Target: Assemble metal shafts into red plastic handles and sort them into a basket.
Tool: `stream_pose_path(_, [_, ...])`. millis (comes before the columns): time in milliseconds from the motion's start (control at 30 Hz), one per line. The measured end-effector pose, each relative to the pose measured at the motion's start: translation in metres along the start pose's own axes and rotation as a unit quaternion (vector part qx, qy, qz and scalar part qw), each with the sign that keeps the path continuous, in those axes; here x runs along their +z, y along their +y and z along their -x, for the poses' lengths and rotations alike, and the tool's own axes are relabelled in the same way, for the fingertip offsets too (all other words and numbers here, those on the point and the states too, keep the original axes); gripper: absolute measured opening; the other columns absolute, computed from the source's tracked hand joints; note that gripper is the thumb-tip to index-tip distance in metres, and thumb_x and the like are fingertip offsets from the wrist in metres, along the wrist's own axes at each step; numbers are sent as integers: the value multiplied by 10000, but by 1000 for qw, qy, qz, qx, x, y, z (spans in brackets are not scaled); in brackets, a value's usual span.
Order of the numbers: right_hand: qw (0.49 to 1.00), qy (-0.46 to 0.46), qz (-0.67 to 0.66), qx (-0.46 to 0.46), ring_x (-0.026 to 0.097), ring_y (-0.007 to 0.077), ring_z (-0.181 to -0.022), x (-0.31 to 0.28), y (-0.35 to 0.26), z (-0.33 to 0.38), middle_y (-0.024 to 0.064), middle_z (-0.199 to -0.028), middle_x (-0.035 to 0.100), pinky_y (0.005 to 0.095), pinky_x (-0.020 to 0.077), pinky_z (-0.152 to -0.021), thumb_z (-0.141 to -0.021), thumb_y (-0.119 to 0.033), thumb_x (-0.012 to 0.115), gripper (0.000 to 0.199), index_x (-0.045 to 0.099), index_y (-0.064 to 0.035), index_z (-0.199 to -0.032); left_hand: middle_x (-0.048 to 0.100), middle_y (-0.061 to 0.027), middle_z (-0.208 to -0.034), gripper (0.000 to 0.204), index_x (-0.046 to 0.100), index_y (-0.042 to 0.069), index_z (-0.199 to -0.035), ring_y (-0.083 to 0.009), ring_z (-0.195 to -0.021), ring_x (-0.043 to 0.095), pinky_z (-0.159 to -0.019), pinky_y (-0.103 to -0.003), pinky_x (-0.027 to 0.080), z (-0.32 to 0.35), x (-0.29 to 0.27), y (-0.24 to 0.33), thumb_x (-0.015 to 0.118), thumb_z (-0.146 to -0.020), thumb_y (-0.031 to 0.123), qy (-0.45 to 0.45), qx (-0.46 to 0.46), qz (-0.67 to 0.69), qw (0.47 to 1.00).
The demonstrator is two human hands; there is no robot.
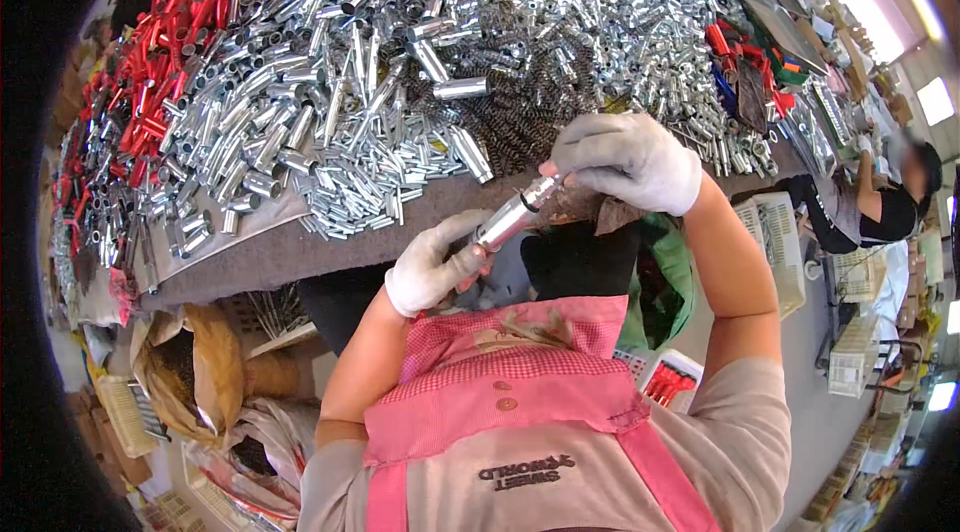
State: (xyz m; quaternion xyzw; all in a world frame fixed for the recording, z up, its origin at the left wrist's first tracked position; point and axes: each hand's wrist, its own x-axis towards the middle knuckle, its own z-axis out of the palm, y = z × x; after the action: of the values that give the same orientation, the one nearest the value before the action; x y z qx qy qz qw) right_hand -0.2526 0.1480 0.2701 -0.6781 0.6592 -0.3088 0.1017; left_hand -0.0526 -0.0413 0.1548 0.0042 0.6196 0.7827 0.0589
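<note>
My left hand [432,270], in a whitish glove with bare fingertips, is closed around the lower end of a shiny metal tube [508,222]. The tube tilts up to the right, over the table's near edge, with a dark ring around it near its upper part. At that upper end my right hand [635,164], gloved the same way, has its thumb and fingers pinched together. Whether a separate small part sits in this pinch is hard to make out. Just beyond the hands lies a heap of dark coil springs [525,112].
Piles of silver tubes [270,122], short metal pins [365,187] and red parts [180,32] cover the table [250,262]. Below its edge stand a brown sack [190,362], a green bag [668,277] and a white crate [780,242]. At the right, another person [880,197] sits.
</note>
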Motion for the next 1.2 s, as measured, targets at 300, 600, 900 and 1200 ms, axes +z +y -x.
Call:
stream_pose_path(300, [993, -28, -73, 88, 653, 188, -645, 22, -6, 4, 112, -891, 645, 300, 536, -602, -832, -103, 650, 204, 642, -23, -1020, 616, -88, -955, 350, 553, -6, -1174, -143, -813, 561, -756, -284, 463, -9, -11, 7, 585, -848, 116, 7, 7, -152, 988])
stream_pose_path(600, [790, 220, 309, 482, 600, 354, -997, -86, 222, -22, 153, -1084, 637, 417, 460, -897, -897, -428, 450, 427, 599, -115, -1147, 654, -122, -882, 363, 586, -33, -1103, -189, -749, 631, -717, -289, 487, -5, -21, -23, 607, -746, 34, 24, 80, -186, 979])
stream_pose_path(900, [883, 336, 49, 323, 629, 235, -862, -56, 169, -15, 125, -1033, 619, 339, 497, -798, -813, -193, 615, 271, 590, -39, -1035, 534, -98, -681, 481, 456, -51, -1181, -140, -518, 494, -476, -248, 402, -4, -17, -20, 513, -911, 343, 89, 83, 68, 990])
stream_pose_path(1200, [998, -3, -56, -10, 602, 259, -1033, -7, -15, -25, 122, -1139, 597, 322, 501, -887, -769, 7, 646, 280, 671, -69, -1038, 546, -14, -761, 303, 535, 1, -1184, -51, -596, 468, -532, -204, 383, 13, -5, -1, 519, -905, 118, 54, 10, 28, 998])
